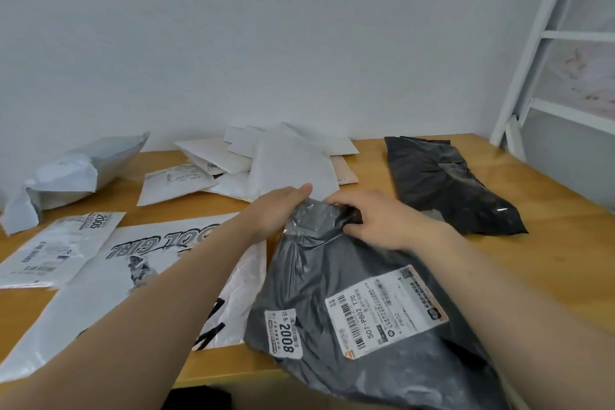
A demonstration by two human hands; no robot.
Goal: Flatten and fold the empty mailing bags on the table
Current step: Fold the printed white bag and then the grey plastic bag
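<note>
A dark grey mailing bag (319, 280) with two white shipping labels lies in front of me, its near end hanging over the table's front edge. My left hand (276, 210) holds the bag's far end at the left corner, thumb stretched out on top. My right hand (376, 220) grips the crumpled far end from the right, fingers curled into the plastic. Under the bag's left side lies a flat white bag (133, 263) printed with black lettering and a figure.
A black bag (446, 183) lies at the right. A pile of white padded envelopes (283, 160) sits at the back centre, a crumpled grey-white bag (76, 173) at back left, a small white labelled bag (56, 250) at left. White ladder frame (539, 43) stands at the right.
</note>
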